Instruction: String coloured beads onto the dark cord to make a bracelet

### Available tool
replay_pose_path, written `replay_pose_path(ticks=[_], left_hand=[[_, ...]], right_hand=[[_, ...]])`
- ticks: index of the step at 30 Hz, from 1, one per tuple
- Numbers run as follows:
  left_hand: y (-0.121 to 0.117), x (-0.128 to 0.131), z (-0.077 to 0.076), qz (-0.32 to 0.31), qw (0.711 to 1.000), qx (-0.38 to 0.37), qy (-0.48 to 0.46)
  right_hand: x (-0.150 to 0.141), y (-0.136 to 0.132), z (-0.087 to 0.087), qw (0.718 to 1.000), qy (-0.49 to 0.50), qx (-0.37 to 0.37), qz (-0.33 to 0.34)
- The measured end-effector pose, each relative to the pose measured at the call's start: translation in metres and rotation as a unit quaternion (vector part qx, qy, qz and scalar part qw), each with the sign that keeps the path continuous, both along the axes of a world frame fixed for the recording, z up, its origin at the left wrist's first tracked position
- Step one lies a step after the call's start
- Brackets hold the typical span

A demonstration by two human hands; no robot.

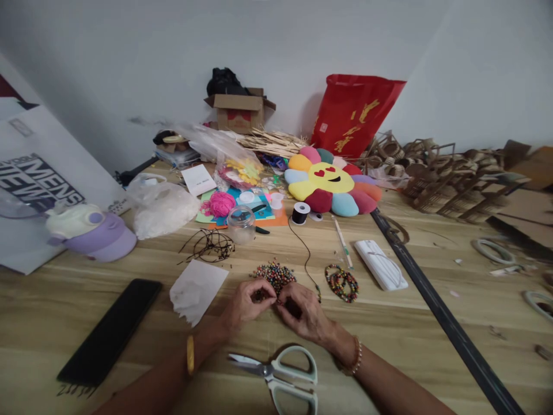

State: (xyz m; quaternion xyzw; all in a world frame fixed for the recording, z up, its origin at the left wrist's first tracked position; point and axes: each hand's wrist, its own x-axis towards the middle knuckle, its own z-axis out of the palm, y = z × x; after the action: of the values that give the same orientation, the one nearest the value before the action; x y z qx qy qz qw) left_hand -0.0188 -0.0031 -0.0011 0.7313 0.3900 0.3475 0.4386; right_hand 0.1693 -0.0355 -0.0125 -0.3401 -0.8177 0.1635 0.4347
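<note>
Two bare hands meet over the wooden table point(389, 331), fingertips all but touching, just at the near edge of a heap of small coloured beads point(274, 271). The left hand point(249, 301) has thumb and forefinger brought together, and the right hand point(305, 311) is curled into a similar pinch; from where I stand I can't tell what, if anything, sits between them.

The heap's far edge spills loosely over the wood. To its right, a black cord point(309, 253) trails from a spool point(300, 214) down to just beside the right hand, and a coiled beaded strand point(341, 283) lies a little further out.

Nearer the person, scissors point(276, 369) lie spread between the forearms, limiting room there. Torn white paper point(199, 288) edges the left side; beyond it, bare boards run to a black slab point(111, 331). Rightward, wood shows as far as a long dark strip point(432, 305), slanting past a white device point(380, 265).
</note>
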Motion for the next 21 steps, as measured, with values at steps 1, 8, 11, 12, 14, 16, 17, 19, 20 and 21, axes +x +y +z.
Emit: replay_pose_path(ticks=[1, 8, 11, 12, 14, 16, 17, 19, 20, 21], left_hand=[[0.0003, -0.0001, -0.0003, 0.001, 1.0, 0.012, 0.0], [0.0003, -0.0005, 0.0004, 0.0, 0.998, 0.061, 0.003], [-0.0008, -0.0004, 0.0023, 0.003, 0.998, 0.069, -0.001], [-0.0011, -0.0004, 0.003, 0.002, 0.998, 0.07, -0.001], [-0.0012, -0.0005, 0.0042, 0.0, 0.998, 0.07, -0.002], [-0.0009, -0.0004, 0.0048, -0.002, 0.997, 0.072, -0.005], [-0.0007, -0.0003, 0.0048, -0.002, 0.997, 0.074, -0.007], [-0.0003, -0.0001, 0.0044, 0.001, 0.997, 0.076, -0.011], [-0.0002, 0.0, 0.0041, 0.002, 0.997, 0.074, -0.011], [-0.0001, 0.0001, 0.0038, 0.004, 0.997, 0.071, -0.011]], right_hand=[[0.0002, -0.0004, 0.0011, 1.0, -0.002, 0.001, -0.001], [0.0071, -0.0021, 0.0056, 0.996, 0.047, -0.064, -0.047], [0.0091, -0.0023, 0.0064, 0.986, 0.08, -0.126, -0.078], [0.0092, -0.0025, 0.0067, 0.982, 0.087, -0.144, -0.083], [0.0092, -0.003, 0.0072, 0.978, 0.098, -0.166, -0.084], [0.0091, -0.0034, 0.0076, 0.976, 0.105, -0.174, -0.08], [0.0091, -0.0035, 0.0077, 0.975, 0.108, -0.175, -0.079], [0.0089, -0.0034, 0.0081, 0.976, 0.109, -0.174, -0.075], [0.0086, -0.0032, 0.0082, 0.977, 0.107, -0.171, -0.07], [0.0082, -0.0029, 0.0082, 0.979, 0.101, -0.165, -0.063]])
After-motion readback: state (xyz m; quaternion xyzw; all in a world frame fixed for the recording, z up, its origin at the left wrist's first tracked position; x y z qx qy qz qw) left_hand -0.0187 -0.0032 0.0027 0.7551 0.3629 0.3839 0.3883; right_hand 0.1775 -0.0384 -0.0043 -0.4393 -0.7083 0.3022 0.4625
